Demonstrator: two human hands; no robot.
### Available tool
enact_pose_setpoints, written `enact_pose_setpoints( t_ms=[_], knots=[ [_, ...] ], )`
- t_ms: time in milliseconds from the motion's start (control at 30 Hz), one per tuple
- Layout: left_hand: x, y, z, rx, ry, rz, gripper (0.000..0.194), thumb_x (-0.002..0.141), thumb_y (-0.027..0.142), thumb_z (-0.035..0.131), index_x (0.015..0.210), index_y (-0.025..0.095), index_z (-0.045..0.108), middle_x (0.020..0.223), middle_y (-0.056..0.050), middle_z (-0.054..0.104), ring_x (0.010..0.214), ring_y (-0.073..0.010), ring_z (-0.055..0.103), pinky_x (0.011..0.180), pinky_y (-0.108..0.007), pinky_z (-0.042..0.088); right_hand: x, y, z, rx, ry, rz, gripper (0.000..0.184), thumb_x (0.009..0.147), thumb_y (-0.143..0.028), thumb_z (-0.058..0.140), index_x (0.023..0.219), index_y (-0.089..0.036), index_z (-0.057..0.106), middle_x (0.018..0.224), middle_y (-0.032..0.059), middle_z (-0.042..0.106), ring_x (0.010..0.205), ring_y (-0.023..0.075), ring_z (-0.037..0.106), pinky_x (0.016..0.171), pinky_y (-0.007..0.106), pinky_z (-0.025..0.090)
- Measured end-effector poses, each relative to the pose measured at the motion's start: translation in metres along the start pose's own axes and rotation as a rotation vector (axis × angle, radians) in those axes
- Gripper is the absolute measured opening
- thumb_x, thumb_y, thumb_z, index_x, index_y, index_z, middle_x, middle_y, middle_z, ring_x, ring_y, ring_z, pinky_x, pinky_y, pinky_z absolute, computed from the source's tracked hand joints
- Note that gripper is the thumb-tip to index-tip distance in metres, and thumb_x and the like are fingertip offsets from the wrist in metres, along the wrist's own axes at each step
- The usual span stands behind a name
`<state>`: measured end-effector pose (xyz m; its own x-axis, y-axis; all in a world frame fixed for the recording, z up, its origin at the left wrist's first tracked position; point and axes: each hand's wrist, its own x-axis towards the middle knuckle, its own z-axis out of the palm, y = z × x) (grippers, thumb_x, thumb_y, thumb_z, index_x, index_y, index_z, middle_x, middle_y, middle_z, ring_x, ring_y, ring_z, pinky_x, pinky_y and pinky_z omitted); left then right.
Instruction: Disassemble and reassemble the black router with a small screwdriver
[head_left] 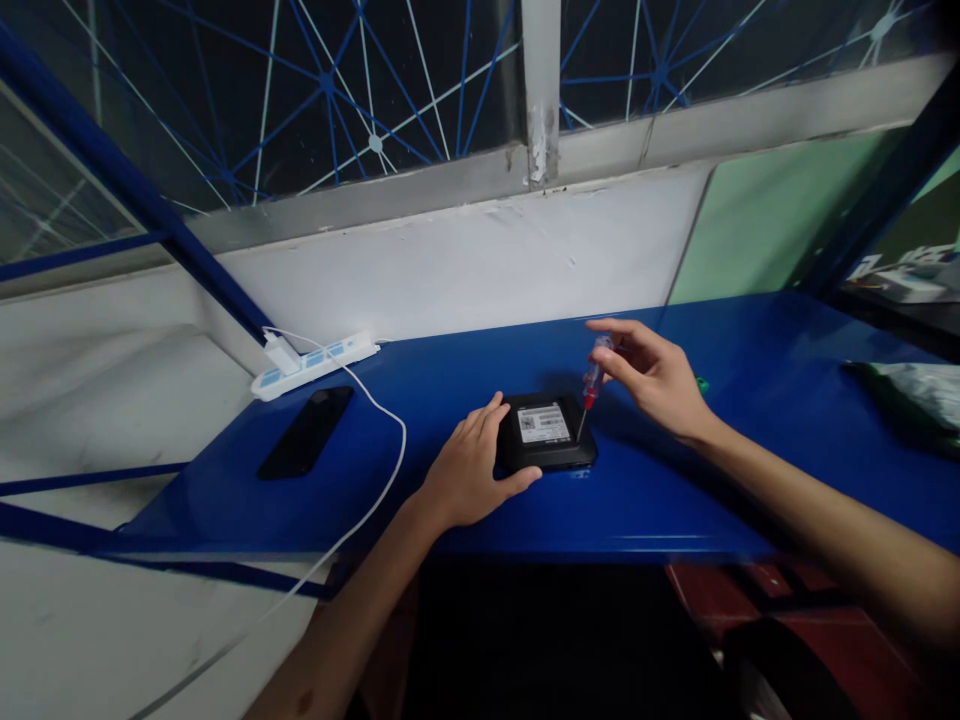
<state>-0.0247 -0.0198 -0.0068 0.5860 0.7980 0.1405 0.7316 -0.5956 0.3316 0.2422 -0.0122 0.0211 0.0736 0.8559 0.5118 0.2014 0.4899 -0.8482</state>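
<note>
A small black device [546, 433] with a white label on top lies on the blue table [675, 480]. My left hand [469, 470] grips its left side, thumb along the near edge and fingers on the far edge. My right hand [652, 375] pinches a small screwdriver [591, 392] with a clear and red handle, held upright. Its tip touches the device's right part, next to the label.
A white power strip [315, 362] with a plugged-in charger sits at the table's far left, and its white cable [382, 470] trails off the near edge. A black phone [306, 432] lies beside it. A plastic bag [919, 395] lies at the right; a small green object [701, 384] is behind my right hand.
</note>
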Motion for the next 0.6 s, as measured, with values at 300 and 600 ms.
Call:
enact_pose_setpoints(
  t_ms=[300,600],
  knots=[
    [0.0007,0.0010,-0.0007,-0.010,0.013,0.010,0.075,0.088,0.059,0.060,0.141,0.012,0.036,0.160,-0.021,0.030,0.150,-0.0328,0.026,0.120,-0.053,0.033,-0.0002,-0.0036,-0.0007,0.093,-0.039,0.070,0.029,0.093,-0.045,0.061,0.114,-0.026,0.070,0.105,0.0062,0.074,0.078,0.0189,0.074,0.069,0.036,0.062],
    [0.0024,-0.0014,-0.0005,-0.025,-0.011,0.014,0.076,0.091,0.062,0.056,0.145,0.015,0.033,0.162,-0.019,0.027,0.150,-0.0329,0.026,0.119,-0.055,0.033,-0.0007,-0.0038,-0.0012,0.137,-0.020,0.116,0.029,0.093,-0.041,0.060,0.116,-0.025,0.069,0.113,0.0087,0.074,0.081,0.0227,0.076,0.077,0.044,0.063]
  ],
)
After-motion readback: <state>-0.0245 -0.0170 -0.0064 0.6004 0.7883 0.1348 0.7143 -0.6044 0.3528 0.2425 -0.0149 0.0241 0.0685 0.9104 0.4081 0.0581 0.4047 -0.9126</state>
